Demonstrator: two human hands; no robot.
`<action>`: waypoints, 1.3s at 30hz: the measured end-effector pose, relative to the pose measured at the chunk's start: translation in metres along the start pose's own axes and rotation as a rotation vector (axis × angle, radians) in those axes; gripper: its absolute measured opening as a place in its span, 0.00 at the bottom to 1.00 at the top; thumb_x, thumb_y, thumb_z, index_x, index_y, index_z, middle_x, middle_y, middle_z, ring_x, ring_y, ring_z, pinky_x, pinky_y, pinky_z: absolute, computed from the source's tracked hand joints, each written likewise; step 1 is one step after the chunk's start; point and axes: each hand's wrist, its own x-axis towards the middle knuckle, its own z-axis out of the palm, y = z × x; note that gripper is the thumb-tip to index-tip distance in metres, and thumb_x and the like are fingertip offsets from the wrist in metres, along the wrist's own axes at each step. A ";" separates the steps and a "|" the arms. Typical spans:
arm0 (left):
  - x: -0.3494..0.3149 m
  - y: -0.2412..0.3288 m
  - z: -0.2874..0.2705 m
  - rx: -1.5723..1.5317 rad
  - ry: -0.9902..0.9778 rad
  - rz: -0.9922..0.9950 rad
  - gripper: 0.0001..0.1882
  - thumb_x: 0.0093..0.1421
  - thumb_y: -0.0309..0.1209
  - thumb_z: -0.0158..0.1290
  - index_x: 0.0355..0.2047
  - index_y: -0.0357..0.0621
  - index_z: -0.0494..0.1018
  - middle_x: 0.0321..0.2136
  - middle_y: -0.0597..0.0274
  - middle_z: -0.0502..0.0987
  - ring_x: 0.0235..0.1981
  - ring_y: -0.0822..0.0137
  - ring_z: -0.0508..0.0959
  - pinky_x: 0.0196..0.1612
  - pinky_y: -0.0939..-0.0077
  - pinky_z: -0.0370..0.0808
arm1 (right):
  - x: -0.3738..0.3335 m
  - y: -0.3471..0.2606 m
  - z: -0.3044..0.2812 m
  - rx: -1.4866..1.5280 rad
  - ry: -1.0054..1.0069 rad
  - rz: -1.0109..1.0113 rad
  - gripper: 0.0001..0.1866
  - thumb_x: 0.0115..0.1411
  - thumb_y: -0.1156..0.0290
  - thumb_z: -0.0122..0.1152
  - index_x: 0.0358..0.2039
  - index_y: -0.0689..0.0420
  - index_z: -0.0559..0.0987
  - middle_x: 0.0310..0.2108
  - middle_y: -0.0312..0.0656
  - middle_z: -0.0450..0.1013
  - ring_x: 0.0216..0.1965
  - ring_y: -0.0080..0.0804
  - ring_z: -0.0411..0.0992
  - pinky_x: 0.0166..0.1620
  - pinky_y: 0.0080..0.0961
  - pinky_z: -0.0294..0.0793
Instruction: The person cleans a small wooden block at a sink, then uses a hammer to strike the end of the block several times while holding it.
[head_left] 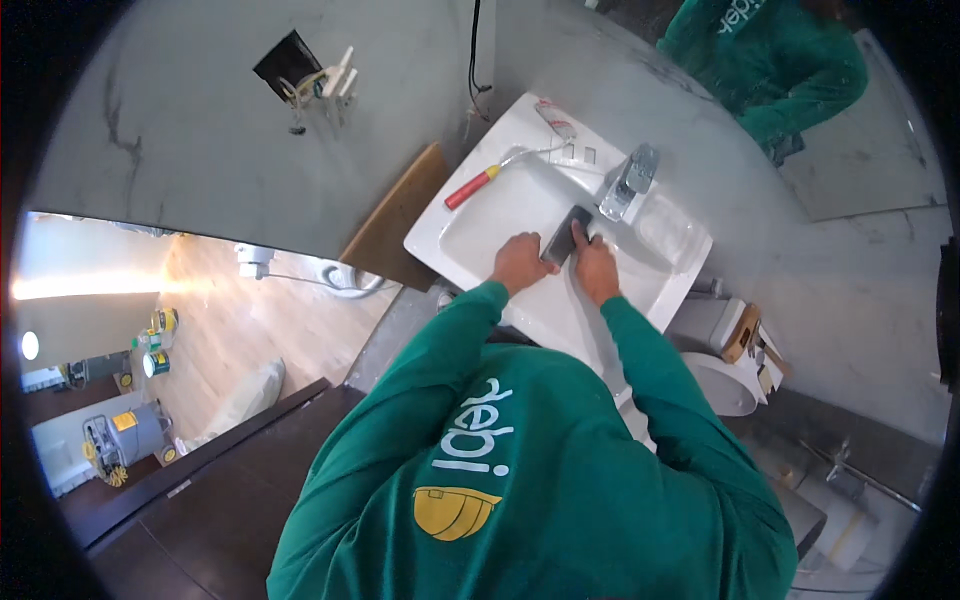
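Gripping a dark, flat rectangular object (566,236) over a white washbasin (470,235) at the centre of the frame, a person in a green top closes the left hand (519,263) on its lower end and the right hand (594,264) on its side, just below the chrome tap (628,182). A red-and-yellow-handled tool (472,187) lies on the basin's upper rim. Yellow-labelled round tins (158,341) stand on the wooden floor at left, a white toilet (722,372) at right, against grey marbled walls (180,120).
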 end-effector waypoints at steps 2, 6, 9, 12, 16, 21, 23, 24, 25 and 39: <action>-0.002 -0.002 0.003 0.013 0.024 0.003 0.33 0.49 0.53 0.73 0.37 0.34 0.78 0.38 0.40 0.81 0.44 0.41 0.82 0.49 0.50 0.78 | -0.033 -0.013 0.010 0.075 -0.045 0.000 0.34 0.68 0.75 0.48 0.75 0.48 0.62 0.43 0.64 0.72 0.42 0.64 0.75 0.46 0.56 0.78; -0.002 -0.006 0.010 0.041 0.027 0.007 0.34 0.49 0.53 0.73 0.39 0.33 0.77 0.39 0.40 0.81 0.44 0.41 0.82 0.48 0.50 0.78 | -0.055 -0.024 -0.002 -0.045 -0.113 -0.056 0.34 0.68 0.75 0.48 0.75 0.46 0.63 0.45 0.61 0.72 0.45 0.61 0.75 0.49 0.53 0.79; -0.003 -0.003 0.006 0.003 0.007 0.013 0.32 0.49 0.53 0.72 0.36 0.34 0.77 0.38 0.40 0.81 0.44 0.41 0.82 0.48 0.49 0.78 | -0.003 -0.001 -0.009 -0.011 0.000 -0.025 0.35 0.67 0.73 0.49 0.75 0.45 0.62 0.46 0.57 0.74 0.43 0.55 0.76 0.45 0.53 0.79; -0.002 -0.001 0.002 0.019 -0.002 0.009 0.32 0.49 0.53 0.73 0.36 0.34 0.77 0.38 0.41 0.81 0.45 0.41 0.81 0.49 0.50 0.78 | -0.017 -0.010 0.007 0.067 -0.041 0.019 0.36 0.66 0.76 0.49 0.75 0.46 0.62 0.47 0.63 0.73 0.46 0.61 0.76 0.48 0.55 0.78; 0.001 -0.007 0.006 0.022 -0.007 -0.007 0.34 0.48 0.53 0.73 0.40 0.34 0.78 0.40 0.41 0.81 0.46 0.41 0.82 0.51 0.50 0.79 | -0.055 -0.026 -0.006 -0.002 -0.197 -0.054 0.38 0.65 0.76 0.50 0.77 0.45 0.60 0.47 0.64 0.73 0.45 0.62 0.76 0.48 0.56 0.79; 0.002 0.002 -0.002 0.035 -0.051 -0.022 0.36 0.48 0.53 0.73 0.43 0.34 0.78 0.42 0.41 0.81 0.48 0.42 0.81 0.53 0.51 0.79 | -0.004 0.003 -0.011 0.023 -0.007 0.041 0.34 0.66 0.75 0.48 0.73 0.47 0.65 0.45 0.61 0.73 0.44 0.61 0.76 0.48 0.52 0.79; -0.001 -0.002 0.000 0.033 -0.061 -0.032 0.36 0.47 0.54 0.73 0.43 0.34 0.78 0.43 0.41 0.81 0.48 0.42 0.81 0.53 0.51 0.78 | -0.024 -0.012 -0.004 0.020 -0.057 0.031 0.34 0.67 0.75 0.47 0.75 0.47 0.64 0.46 0.63 0.73 0.44 0.62 0.77 0.50 0.52 0.79; 0.001 -0.005 0.003 0.025 -0.055 -0.034 0.36 0.47 0.54 0.72 0.43 0.34 0.78 0.43 0.41 0.81 0.48 0.42 0.81 0.53 0.51 0.78 | -0.043 -0.024 -0.003 -0.001 -0.097 0.009 0.34 0.68 0.75 0.46 0.75 0.47 0.63 0.47 0.64 0.73 0.45 0.62 0.77 0.50 0.52 0.79; 0.002 -0.005 0.004 -0.005 -0.069 -0.037 0.37 0.47 0.54 0.72 0.44 0.33 0.78 0.43 0.40 0.81 0.48 0.41 0.81 0.53 0.51 0.78 | -0.059 -0.030 -0.004 0.016 -0.134 0.004 0.35 0.68 0.75 0.46 0.76 0.47 0.62 0.47 0.65 0.73 0.46 0.63 0.77 0.50 0.52 0.80; -0.042 -0.005 -0.030 -0.724 -0.078 -0.110 0.35 0.64 0.51 0.66 0.55 0.30 0.74 0.39 0.51 0.83 0.41 0.64 0.82 0.47 0.71 0.79 | -0.062 -0.052 -0.084 1.491 -0.300 0.475 0.16 0.75 0.67 0.45 0.57 0.59 0.73 0.44 0.43 0.84 0.38 0.29 0.82 0.36 0.26 0.76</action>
